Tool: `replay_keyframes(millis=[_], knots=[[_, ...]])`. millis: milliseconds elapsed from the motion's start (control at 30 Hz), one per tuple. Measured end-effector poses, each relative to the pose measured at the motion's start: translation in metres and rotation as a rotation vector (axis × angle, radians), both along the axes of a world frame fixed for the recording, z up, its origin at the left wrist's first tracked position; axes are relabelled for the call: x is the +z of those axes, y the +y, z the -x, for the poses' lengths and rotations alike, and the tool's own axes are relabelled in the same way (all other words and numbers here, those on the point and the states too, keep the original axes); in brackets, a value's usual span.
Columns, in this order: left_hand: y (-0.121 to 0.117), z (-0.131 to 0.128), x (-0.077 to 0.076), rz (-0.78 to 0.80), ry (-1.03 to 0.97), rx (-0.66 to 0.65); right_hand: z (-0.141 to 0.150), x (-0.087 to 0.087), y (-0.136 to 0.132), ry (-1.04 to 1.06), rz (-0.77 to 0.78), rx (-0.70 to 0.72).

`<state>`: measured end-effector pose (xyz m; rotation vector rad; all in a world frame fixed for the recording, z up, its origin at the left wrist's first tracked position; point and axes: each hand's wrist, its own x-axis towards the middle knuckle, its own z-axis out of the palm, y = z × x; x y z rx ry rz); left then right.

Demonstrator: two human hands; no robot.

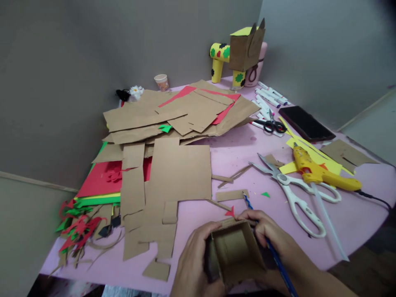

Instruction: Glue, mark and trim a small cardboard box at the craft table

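Note:
Both of my hands hold a small open cardboard box (235, 251) at the near edge of the pink table (241, 152). My left hand (193, 264) grips the box's left wall, fingers curled over it. My right hand (272, 237) wraps the right wall and also holds a blue pencil (278, 260), whose tip points away toward a small red paper scrap (229, 213). The box's open side faces up toward me.
Piles of cut cardboard (173, 173) and red, green and yellow paper (99, 181) cover the left half. White scissors (293, 194), a yellow glue gun (321, 173), black scissors (272, 125), markers (269, 97), a phone (306, 123), a paper cup (161, 82) and a cardboard animal (239, 51) lie right and behind.

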<state>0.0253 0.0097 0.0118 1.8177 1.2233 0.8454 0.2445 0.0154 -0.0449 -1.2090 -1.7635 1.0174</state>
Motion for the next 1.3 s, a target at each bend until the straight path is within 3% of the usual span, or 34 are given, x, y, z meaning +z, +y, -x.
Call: replay_keyframes(millis=[200,500,767,967,1133,1300], knots=[[-0.003,-0.002,0.006,0.119,0.002,0.047,0.003,0.001,-0.001,0.024,0.057,0.048],[0.006,-0.001,0.007,0.105,-0.149,-0.068,0.008,0.035,-0.006,0.037,0.03,0.062],[0.007,-0.001,0.005,0.083,-0.119,-0.063,0.011,0.053,-0.006,0.05,0.094,0.049],[0.01,-0.002,0.008,0.103,-0.118,-0.093,0.011,0.056,-0.004,0.072,0.088,0.058],[0.007,-0.004,0.01,0.129,-0.097,-0.045,0.01,0.057,-0.002,0.027,0.012,0.067],[0.009,-0.008,0.02,0.268,-0.179,-0.07,0.009,0.055,-0.002,0.018,0.01,0.053]])
